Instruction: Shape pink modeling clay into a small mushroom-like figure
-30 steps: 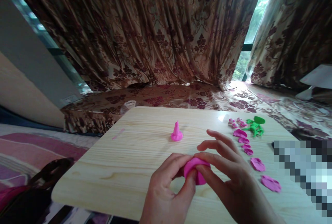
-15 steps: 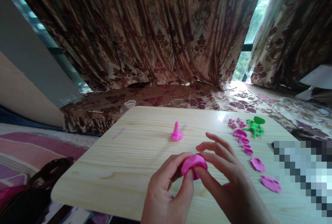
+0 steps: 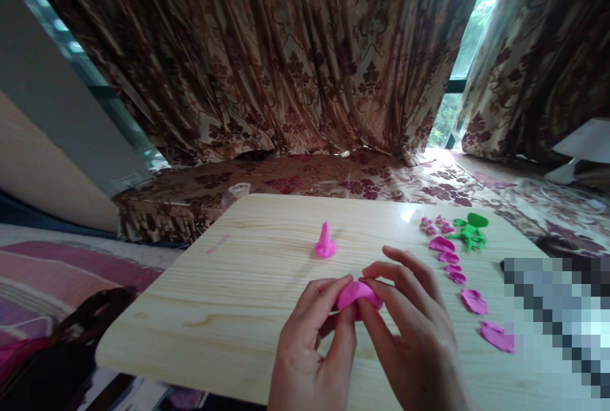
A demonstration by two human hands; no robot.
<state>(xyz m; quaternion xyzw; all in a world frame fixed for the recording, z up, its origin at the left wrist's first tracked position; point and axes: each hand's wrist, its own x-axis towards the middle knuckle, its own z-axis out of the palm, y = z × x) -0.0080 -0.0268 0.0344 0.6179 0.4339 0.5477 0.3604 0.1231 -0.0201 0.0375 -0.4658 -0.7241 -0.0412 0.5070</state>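
Between my two hands, just above the table, is a curved piece of pink modelling clay [image 3: 358, 295]. My left hand [image 3: 317, 335] pinches its left side with thumb and forefinger. My right hand [image 3: 410, 322] grips the right side between thumb and index finger, its other fingers lifted and bent. Beyond the hands a pink clay cone [image 3: 325, 241] stands upright on a ruffled base. To the right lie several flattened pink clay pieces, among them an oval one [image 3: 497, 336] and a rounder one [image 3: 474, 301].
Small pink clay bits [image 3: 431, 227] sit beside a green clay figure [image 3: 469, 233] at the table's far right. A blurred-out object [image 3: 557, 335] covers the right edge of the pale wooden table [image 3: 190, 316]. A clear cup [image 3: 235, 194] stands behind the far left corner.
The clay piece is turned and now looks narrower and more folded between my fingers. My right hand has drawn slightly more upright; both hands keep their hold.
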